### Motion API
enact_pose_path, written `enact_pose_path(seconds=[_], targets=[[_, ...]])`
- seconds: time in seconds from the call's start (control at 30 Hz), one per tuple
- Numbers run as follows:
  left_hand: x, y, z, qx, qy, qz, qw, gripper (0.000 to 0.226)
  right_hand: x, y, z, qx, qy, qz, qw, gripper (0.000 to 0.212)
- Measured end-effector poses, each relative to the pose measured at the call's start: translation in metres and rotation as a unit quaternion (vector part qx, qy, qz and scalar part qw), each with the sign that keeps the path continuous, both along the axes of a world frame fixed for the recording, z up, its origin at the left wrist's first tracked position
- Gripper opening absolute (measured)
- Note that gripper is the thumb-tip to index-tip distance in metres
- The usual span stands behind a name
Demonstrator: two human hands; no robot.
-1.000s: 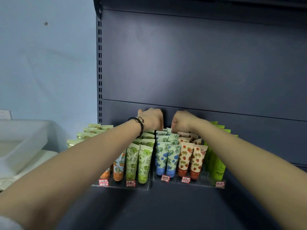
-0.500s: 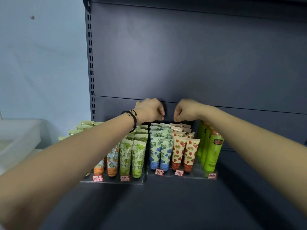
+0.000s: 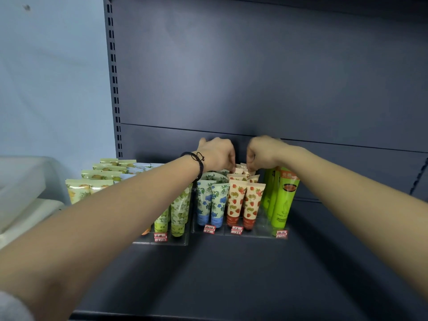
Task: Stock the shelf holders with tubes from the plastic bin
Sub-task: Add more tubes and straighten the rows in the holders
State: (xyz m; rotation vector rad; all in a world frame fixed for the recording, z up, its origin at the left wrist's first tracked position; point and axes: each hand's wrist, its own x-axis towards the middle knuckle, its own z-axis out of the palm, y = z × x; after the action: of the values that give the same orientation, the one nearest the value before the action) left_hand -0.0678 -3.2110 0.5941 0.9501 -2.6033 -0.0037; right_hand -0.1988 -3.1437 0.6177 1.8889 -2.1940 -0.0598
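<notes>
Clear holders (image 3: 254,232) on the dark shelf hold rows of tubes: strawberry-print tubes (image 3: 242,200), blue-flower tubes (image 3: 212,202), green-leaf tubes (image 3: 178,209), tall lime tubes (image 3: 283,200) and yellow-fruit tubes (image 3: 92,186). My left hand (image 3: 217,155), a black cord on its wrist, and my right hand (image 3: 262,151) reach to the back of the strawberry row. Their curled fingertips pinch the top edges of the rearmost strawberry tubes (image 3: 240,170). My left forearm hides part of the green-leaf and orange rows.
A translucent plastic bin (image 3: 20,181) stands at the left beside the shelf. The dark back panel (image 3: 254,89) rises right behind the tubes. A slotted upright (image 3: 113,77) runs along the left. Red price tags (image 3: 209,228) line the holders' front.
Both hands stayed at the back of the tube rows and dipped again onto the rearmost strawberry tubes after rising slightly half a second ago. The view drifted a little.
</notes>
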Motion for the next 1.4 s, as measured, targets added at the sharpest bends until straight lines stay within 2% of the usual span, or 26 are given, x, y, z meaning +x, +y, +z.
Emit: enact_pose_path(seconds=[0.2,0.5,0.7,0.97,1.27,1.4], targets=[[0.0,0.001,-0.001,-0.007,0.009,0.016,1.0,0.014,-0.002,0.002,-0.001,-0.002,0.023,0.008,1.0,0.006],[-0.001,0.003,-0.002,-0.002,0.004,0.031,1.0,0.016,-0.004,0.008,0.002,0.008,-0.029,0.018,0.999,0.006],[0.002,0.003,-0.003,0.006,-0.001,0.035,0.999,0.022,-0.006,0.022,0.013,0.018,-0.075,0.077,0.994,0.008],[0.009,0.007,0.0,0.005,0.055,0.006,0.998,0.021,-0.006,0.027,0.004,0.031,-0.016,0.078,0.996,0.007],[0.017,0.018,0.001,-0.012,0.038,-0.03,0.999,0.023,-0.002,0.029,0.007,0.05,-0.025,0.082,0.995,0.018],[0.017,0.022,0.0,-0.025,0.033,-0.041,0.998,0.02,-0.001,0.029,0.008,0.03,-0.029,0.089,0.995,0.009]])
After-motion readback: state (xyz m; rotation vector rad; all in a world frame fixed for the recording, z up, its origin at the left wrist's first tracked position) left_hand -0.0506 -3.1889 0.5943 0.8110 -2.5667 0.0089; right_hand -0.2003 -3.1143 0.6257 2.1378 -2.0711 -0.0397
